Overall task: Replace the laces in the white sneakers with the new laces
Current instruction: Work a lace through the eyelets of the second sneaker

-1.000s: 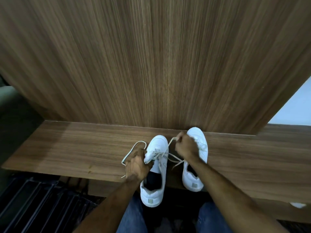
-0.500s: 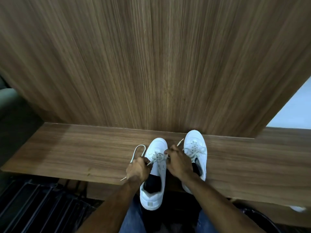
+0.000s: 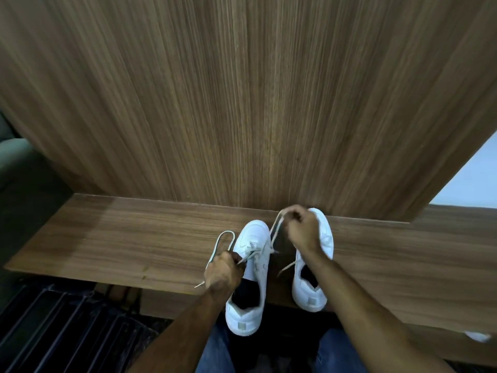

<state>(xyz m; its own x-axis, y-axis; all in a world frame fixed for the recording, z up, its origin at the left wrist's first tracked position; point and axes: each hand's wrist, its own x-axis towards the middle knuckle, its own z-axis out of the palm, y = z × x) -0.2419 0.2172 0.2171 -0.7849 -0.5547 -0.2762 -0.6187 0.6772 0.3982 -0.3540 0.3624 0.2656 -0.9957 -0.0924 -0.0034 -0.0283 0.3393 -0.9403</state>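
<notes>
On the table (image 3: pixel 134 238) stand two sneakers (image 3: pixel 252 254), light but stiff enough to stay put. The lace (image 3: pixel 275 230) is soft and limp. The left hand (image 3: pixel 222 271) pinches one end, the right hand (image 3: pixel 302 231) apparently the other, near its tip.

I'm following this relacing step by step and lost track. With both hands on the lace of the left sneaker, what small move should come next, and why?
Probably keep drawing the lace up with the right hand until it is snug. That hand pinches it raised above the left sneaker, a loop lies slack on the wooden shelf, and the left hand grips the other end.
</notes>
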